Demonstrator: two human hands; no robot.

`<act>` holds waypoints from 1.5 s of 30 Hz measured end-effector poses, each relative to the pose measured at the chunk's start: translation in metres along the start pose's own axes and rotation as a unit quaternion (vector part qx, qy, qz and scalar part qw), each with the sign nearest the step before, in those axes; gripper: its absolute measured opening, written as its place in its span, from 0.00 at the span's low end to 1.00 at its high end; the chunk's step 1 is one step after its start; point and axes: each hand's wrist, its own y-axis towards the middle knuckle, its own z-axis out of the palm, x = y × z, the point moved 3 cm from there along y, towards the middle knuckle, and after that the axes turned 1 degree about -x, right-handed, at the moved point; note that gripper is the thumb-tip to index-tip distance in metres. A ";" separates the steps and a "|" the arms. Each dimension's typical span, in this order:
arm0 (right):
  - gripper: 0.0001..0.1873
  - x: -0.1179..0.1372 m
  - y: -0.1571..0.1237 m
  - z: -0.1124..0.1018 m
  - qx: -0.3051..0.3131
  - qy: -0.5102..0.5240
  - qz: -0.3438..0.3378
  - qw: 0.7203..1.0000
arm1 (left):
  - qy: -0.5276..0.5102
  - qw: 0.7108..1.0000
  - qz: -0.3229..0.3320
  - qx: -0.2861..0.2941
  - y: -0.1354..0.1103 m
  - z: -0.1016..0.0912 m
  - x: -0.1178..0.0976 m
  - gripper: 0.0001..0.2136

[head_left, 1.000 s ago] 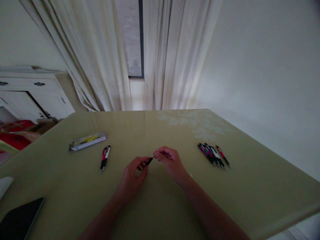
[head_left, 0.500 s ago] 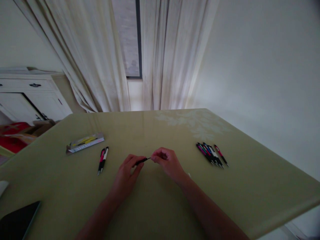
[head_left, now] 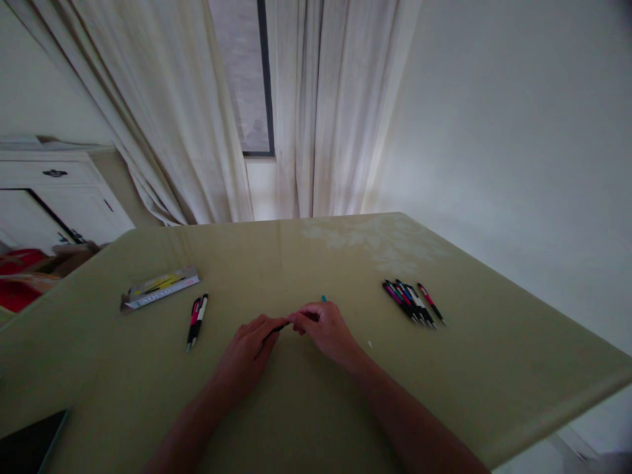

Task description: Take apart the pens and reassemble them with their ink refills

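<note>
Between my two hands, low over the table's middle, is a slim black pen piece (head_left: 275, 330), mostly covered by fingers. My left hand (head_left: 249, 345) is closed around it, thumb below and fingers on top. The fingertips of my right hand (head_left: 323, 332) pinch at its right end, and what exactly they grip is hidden. A small blue tip (head_left: 323, 298) shows just beyond the right hand's knuckles; whether it is held or lies on the table I cannot tell. A tiny white piece (head_left: 370, 343) lies right of the right hand.
Several pens (head_left: 409, 303) lie side by side on the right, with a red-and-black pen (head_left: 431, 303) beside them. Two pens (head_left: 197, 321) lie at left, near an open box (head_left: 160, 289). A dark flat device (head_left: 32, 442) sits at the near left corner of the green-covered table (head_left: 306, 263).
My hands have come closer together, and the thin end between them is now covered by the right fingers. The blue tip has come into sight behind the right hand. The view has shifted slightly.
</note>
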 end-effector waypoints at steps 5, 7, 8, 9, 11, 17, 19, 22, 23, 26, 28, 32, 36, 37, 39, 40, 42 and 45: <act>0.17 -0.006 0.010 -0.042 -0.129 -0.023 0.006 0.991 | -0.021 0.999 -0.016 -0.034 0.000 0.000 -0.001 0.13; 0.12 -0.011 0.013 -0.063 -0.188 -0.088 0.005 0.978 | -0.028 0.998 -0.028 -0.050 0.000 0.000 0.000 0.13; 0.10 -0.015 0.013 -0.070 -0.199 -0.117 0.012 0.973 | -0.031 0.997 -0.033 -0.055 0.000 0.000 0.000 0.12; 0.10 -0.020 0.013 -0.075 -0.202 -0.141 0.023 0.969 | -0.032 0.997 -0.036 -0.057 0.001 0.000 0.000 0.12; 0.12 -0.030 0.012 -0.077 -0.186 -0.179 0.050 0.965 | -0.032 0.997 -0.040 -0.059 0.001 0.001 0.000 0.12; 0.08 -0.038 0.010 -0.057 -0.088 -0.208 0.035 0.973 | -0.033 0.997 -0.035 -0.064 0.001 0.002 0.002 0.11; 0.08 -0.032 0.011 -0.055 -0.080 -0.200 0.013 0.976 | -0.033 0.997 -0.036 -0.065 0.001 0.002 0.004 0.11; 0.04 -0.023 0.013 -0.054 -0.073 -0.214 0.024 0.974 | -0.033 0.996 -0.044 -0.068 0.001 0.002 0.007 0.12; 0.04 -0.022 0.013 -0.054 -0.067 -0.222 0.034 0.972 | -0.034 0.996 -0.046 -0.068 0.001 0.003 0.008 0.12; 0.07 -0.019 0.014 -0.052 -0.049 -0.236 0.051 0.969 | -0.035 0.997 -0.047 -0.058 0.001 0.004 0.009 0.11; 0.07 -0.018 0.013 -0.051 -0.040 -0.247 0.047 0.967 | -0.033 0.997 -0.049 -0.052 0.001 0.005 0.009 0.11; 0.08 -0.013 0.011 -0.048 -0.019 -0.257 0.019 0.966 | -0.020 0.996 -0.059 -0.059 0.001 0.006 0.011 0.11; 0.10 -0.009 0.009 -0.045 -0.014 -0.264 0.000 0.964 | -0.013 0.996 -0.058 -0.062 0.002 0.007 0.012 0.11; 0.10 -0.009 0.008 -0.045 -0.014 -0.268 -0.004 0.963 | -0.012 0.996 -0.058 -0.060 0.002 0.007 0.011 0.11; 0.10 -0.009 0.008 -0.044 -0.012 -0.272 -0.013 0.962 | -0.011 0.996 -0.060 -0.057 0.002 0.007 0.011 0.12; 0.10 -0.009 0.007 -0.043 -0.011 -0.273 -0.017 0.962 | -0.011 0.997 -0.062 -0.055 0.002 0.007 0.011 0.12; 0.11 -0.010 0.007 -0.043 -0.008 -0.279 -0.023 0.960 | -0.011 0.996 -0.062 -0.055 0.002 0.007 0.010 0.12; 0.11 -0.010 0.007 -0.042 0.000 -0.294 -0.029 0.955 | -0.009 0.997 -0.056 -0.057 0.002 0.007 0.010 0.12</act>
